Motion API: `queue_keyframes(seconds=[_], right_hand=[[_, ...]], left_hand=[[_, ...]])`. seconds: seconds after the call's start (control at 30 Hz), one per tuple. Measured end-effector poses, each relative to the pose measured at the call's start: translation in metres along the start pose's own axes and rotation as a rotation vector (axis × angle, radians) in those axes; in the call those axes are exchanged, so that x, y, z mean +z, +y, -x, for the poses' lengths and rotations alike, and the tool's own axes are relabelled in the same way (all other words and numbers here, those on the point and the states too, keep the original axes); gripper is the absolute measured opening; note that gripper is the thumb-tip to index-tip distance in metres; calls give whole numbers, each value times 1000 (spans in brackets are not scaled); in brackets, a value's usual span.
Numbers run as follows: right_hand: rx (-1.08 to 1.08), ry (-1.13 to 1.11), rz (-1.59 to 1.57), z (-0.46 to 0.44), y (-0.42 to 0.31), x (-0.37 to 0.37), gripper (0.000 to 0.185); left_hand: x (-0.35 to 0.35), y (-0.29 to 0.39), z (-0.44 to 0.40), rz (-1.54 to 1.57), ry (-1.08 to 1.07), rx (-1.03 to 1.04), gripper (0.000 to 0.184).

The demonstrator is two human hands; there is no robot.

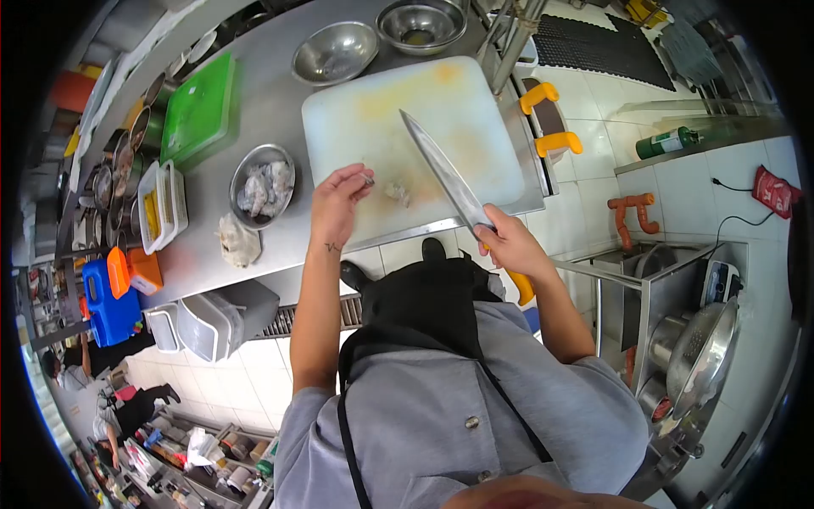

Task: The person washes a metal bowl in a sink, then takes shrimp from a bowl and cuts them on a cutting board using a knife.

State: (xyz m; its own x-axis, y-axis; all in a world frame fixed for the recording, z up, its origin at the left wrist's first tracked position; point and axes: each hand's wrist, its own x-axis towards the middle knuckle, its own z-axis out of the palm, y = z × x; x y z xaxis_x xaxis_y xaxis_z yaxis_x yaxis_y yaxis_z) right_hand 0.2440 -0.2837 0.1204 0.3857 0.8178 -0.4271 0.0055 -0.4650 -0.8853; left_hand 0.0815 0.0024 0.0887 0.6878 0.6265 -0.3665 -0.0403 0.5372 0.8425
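One long knife (439,166) in the head view, with a smooth, shiny steel blade narrowing to a point and a yellow handle end below the right hand (507,241). Beneath the blade, a thick white cutting board (339,127), round-cornered, matte, blotched with yellow stains, on a grey metal surface (203,212). On the board's near part, between both hands, a small, soft, wet-looking greyish piece (398,193). Left of the board, a round steel bowl (264,153) of glistening grey-white pieces (263,188); just beside it, a crumpled, pale lump (238,241).

Left hand (341,195) over the board's near left corner, at the end of an outstretched forearm, with fingers curled and fingertips pinched on a tiny grey morsel (368,180). Right hand wrapped round the knife's grip, with elbow bent and forearm angled inward, blade slanting away and leftward.
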Motion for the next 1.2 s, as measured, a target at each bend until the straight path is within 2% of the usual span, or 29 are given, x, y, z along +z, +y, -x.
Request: queue_keyframes(seconds=[0.03,0.1,0.17,0.3,0.37,0.4,0.43,0.5,0.53,0.6,0.63,0.7,0.83,0.93,1.07,1.13,1.2], right_hand=[[-49,88,124,-3,7,-3,12],[-74,156,154,-2,12,-7,13],[-96,222,181,2,21,-9,16],[-64,337,226,21,40,-3,17],[-27,375,232,30,43,0,18],[11,375,238,35,44,0,18],[48,376,242,39,44,0,17],[76,397,266,45,40,0,17],[91,395,287,49,37,-1,18],[94,402,351,52,38,0,18],[95,410,349,53,36,0,18],[130,403,386,56,29,2,18],[164,398,382,58,28,4,19],[131,381,419,54,31,0,19],[55,345,488,41,26,-16,20],[-114,442,594,28,24,-21,21],[-125,449,689,12,3,-26,22]], left_hand=[[4,8,-9,-112,51,55,27],[24,35,-26,-160,30,101,27],[44,57,-45,-312,15,231,25],[64,75,-96,-372,-70,221,21],[73,79,-138,-443,-152,115,22],[81,84,-158,-618,-123,151,29],[90,88,-179,-620,-131,151,29],[108,95,-224,-1065,115,359,45],[114,98,-251,-1067,107,364,45],[125,103,-294,-1406,351,371,61],[131,109,-299,-1407,343,377,61],[145,121,-304,-1720,186,161,64],[137,115,-361,-1791,191,127,57],[143,132,-363,-1925,162,255,40],[146,159,-352,-1850,203,315,40],[141,172,-339,-1794,199,585,47],[128,192,-322,-1759,226,540,48]])
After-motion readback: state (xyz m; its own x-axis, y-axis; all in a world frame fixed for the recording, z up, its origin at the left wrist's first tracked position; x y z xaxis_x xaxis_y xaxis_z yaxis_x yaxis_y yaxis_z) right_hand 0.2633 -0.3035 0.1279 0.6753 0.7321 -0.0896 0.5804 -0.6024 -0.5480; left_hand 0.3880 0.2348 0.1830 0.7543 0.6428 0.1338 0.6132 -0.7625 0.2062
